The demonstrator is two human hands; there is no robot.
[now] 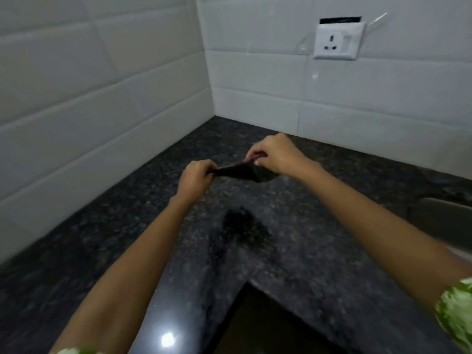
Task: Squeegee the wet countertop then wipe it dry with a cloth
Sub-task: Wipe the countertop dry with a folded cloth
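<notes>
Head view: no writing can be read. A dark cloth [240,172] is pinched at its left end by the left hand [196,175] and at its right end by the right hand [274,155], fingers shut tight. It is held stretched above the counter [319,238]. A wet patch [242,226] lies below the hands. A sink [444,218] is seen right of them; what is in it cannot be told.

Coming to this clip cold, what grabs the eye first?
Both hands meet mid-frame above the countertop, the left hand and right hand stretching a dark cloth between them. Below them lies a dark wet patch. A white wall socket stands out on the tiles, upper right.
</notes>
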